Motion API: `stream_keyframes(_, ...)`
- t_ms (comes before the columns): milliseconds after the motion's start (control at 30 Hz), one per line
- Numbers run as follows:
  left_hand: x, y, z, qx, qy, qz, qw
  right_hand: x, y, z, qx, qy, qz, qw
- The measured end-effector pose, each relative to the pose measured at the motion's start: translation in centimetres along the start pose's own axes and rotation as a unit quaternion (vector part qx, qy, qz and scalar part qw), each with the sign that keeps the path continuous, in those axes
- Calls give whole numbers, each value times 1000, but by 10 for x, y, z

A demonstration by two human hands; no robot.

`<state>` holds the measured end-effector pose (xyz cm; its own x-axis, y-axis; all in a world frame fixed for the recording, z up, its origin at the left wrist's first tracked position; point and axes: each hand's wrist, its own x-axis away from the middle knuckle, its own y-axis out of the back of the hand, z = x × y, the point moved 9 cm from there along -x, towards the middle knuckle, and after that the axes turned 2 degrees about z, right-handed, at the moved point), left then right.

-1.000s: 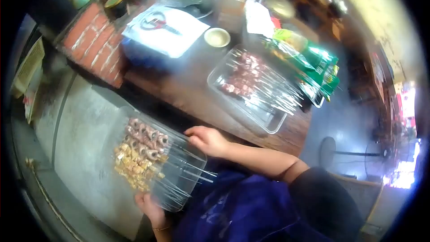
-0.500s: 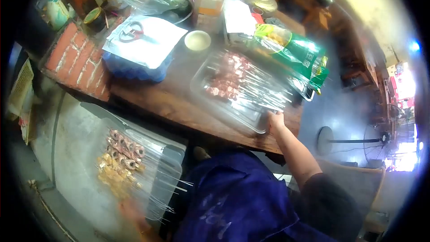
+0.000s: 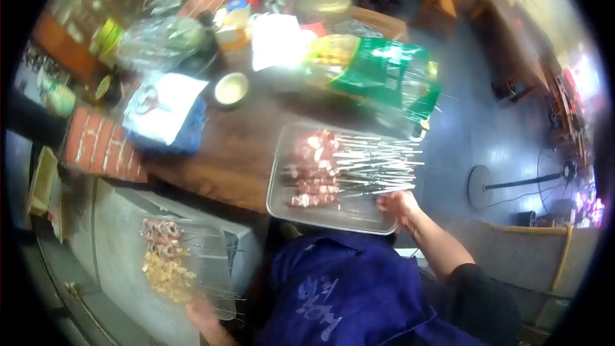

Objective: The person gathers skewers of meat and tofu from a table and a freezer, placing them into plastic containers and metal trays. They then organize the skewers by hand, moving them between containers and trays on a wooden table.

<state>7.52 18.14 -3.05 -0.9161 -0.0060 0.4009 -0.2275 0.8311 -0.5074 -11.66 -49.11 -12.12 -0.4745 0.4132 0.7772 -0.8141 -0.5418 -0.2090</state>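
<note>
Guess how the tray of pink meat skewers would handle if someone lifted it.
The tray would probably stay stiff, given its straight, raised rim. The meat sits toward one end, so that end may dip. The bare sticks look loose and overhang the rim, so they could slide if tilted.

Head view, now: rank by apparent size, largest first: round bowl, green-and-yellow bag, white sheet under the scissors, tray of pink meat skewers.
1. Tray
2. Green-and-yellow bag
3. White sheet
4. Round bowl
</note>
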Motion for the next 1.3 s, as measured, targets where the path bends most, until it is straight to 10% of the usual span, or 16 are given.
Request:
stream_keyframes(267,22,-109,-28,26,-13,129,991,61,64,40,-12,11,-5,1000)
stream_keyframes(367,20,-170,-37,-102,-151,50,982,73,94,40,-17,17,1,1000)
stream_keyframes(767,-48,-333,28,-58,48,297,952,141,194,10,-213,95,-111,966)
stream_keyframes(1300,79,-582,189,-122,22,161,979,72,406,176,-313,189,-5,931)
